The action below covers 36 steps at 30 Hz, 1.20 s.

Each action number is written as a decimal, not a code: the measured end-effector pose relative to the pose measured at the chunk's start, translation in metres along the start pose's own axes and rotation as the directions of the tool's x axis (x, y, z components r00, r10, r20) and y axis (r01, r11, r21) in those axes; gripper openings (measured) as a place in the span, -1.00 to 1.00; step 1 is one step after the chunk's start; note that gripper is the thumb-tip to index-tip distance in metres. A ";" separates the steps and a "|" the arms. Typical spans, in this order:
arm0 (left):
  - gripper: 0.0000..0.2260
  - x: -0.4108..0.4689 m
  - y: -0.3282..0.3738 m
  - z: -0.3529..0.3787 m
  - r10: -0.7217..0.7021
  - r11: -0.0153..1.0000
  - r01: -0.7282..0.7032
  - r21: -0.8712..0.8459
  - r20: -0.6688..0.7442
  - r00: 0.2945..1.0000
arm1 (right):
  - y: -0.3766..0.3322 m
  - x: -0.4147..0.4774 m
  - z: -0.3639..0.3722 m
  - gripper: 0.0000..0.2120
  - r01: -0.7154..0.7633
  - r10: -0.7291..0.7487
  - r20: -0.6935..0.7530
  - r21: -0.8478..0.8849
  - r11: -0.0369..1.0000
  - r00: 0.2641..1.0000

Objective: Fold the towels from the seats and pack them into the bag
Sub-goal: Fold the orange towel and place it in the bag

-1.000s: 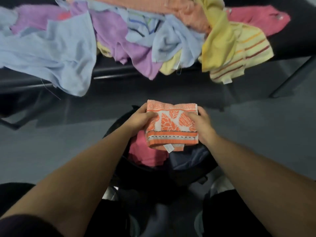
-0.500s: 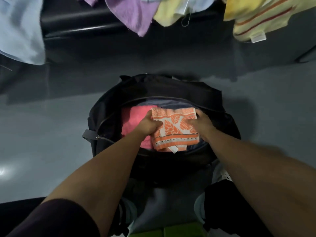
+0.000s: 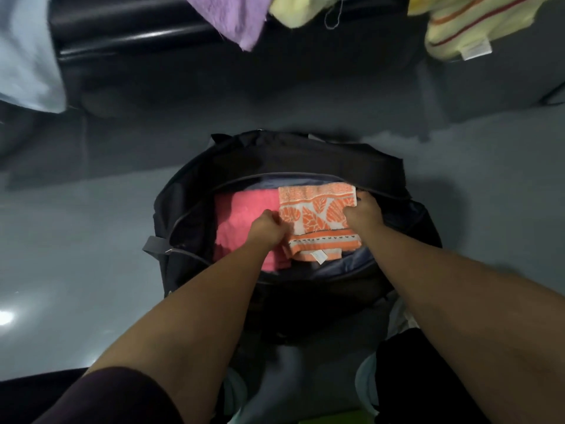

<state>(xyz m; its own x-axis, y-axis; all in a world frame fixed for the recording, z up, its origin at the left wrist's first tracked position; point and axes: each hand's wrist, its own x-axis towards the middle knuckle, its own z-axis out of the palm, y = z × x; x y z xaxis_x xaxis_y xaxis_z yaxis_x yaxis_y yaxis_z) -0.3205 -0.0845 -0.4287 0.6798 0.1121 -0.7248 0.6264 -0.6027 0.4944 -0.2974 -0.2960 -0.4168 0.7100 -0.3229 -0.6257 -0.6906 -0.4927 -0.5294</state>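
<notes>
- Black bag [image 3: 305,160] sits on the grey floor [image 3: 76,240] right in front of the person, zip open, mouth wide.
- Folded orange leaf-print towel [image 3: 318,221] is inside the opening, on the R half, lying flat w/ its white tag [image 3: 318,257] at the near edge.
- Left hand [image 3: 267,229] clenches the towel's L edge, fingers curled under it.
- Right hand [image 3: 363,214] grasps the R edge, knuckles up, fingers tucked round the fabric.
- Pink towel [image 3: 241,215] lies folded in the L half of the bag, just beside the orange one, touching it; the L hand is over its R side.
- Dark blue lining or cloth shows at the bag's near and far rim; can't tell which.
- Above, on the black seat [image 3: 137,32], more towels hang over the front edge: light blue towel [image 3: 27,56] far L, purple towel [image 3: 235,16], pale yellow towel [image 3: 293,10], yellow striped towel [image 3: 467,22] w/ a white label, far R.
- Dark sleeve [image 3: 107,396] shows on the L upper arm.
</notes>
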 end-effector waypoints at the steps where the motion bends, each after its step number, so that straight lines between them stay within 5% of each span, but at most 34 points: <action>1: -0.59 -0.006 0.004 -0.010 -0.002 0.999 0.002 0.033 -0.016 1.000 | -0.007 -0.006 -0.008 -0.72 -0.003 0.004 0.016 -0.047 0.999 1.000; 6: -0.79 -0.042 0.039 -0.078 0.154 0.978 -0.153 0.143 0.004 0.988 | -0.057 -0.038 -0.051 -0.83 0.063 -0.031 0.135 -0.234 0.970 0.990; 8: -0.93 -0.060 0.059 -0.109 0.221 0.969 -0.220 0.113 0.006 0.975 | -0.086 -0.053 -0.065 -0.78 0.117 -0.078 0.191 -0.203 0.972 0.979; 17: -0.86 -0.170 0.178 -0.251 0.556 0.831 -0.553 0.057 -0.066 0.829 | -0.246 -0.159 -0.143 -0.89 0.473 -0.430 0.441 0.014 0.881 0.788; 22: -0.95 -0.207 0.225 -0.311 0.621 0.781 -0.603 0.162 -0.290 0.728 | -0.317 -0.195 -0.189 -0.81 0.638 -0.632 0.263 0.073 0.766 0.729; 28: -0.88 -0.189 0.256 -0.340 0.615 0.788 -0.464 0.405 -0.484 0.622 | -0.366 -0.186 -0.201 -0.75 0.724 -0.739 -0.094 -0.151 0.673 0.668; 31: -0.74 -0.168 0.265 -0.346 0.630 0.776 -0.454 0.438 -0.504 0.591 | -0.380 -0.164 -0.201 -0.71 0.716 -0.770 -0.203 -0.283 0.638 0.605; 36: -0.66 -0.130 0.294 -0.345 0.683 0.730 -0.501 0.465 -0.460 0.568 | -0.394 -0.109 -0.203 -0.62 0.609 -0.726 -0.209 -0.424 0.671 0.654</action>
<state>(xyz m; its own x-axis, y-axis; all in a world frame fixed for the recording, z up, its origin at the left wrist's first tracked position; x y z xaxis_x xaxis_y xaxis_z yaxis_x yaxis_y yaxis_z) -0.0932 -0.0032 -0.0238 0.9891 0.0154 0.1463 -0.0606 -0.8635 0.5007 -0.0745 -0.2303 -0.0239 0.9952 -0.0226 0.0950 0.0273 -0.8697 -0.4929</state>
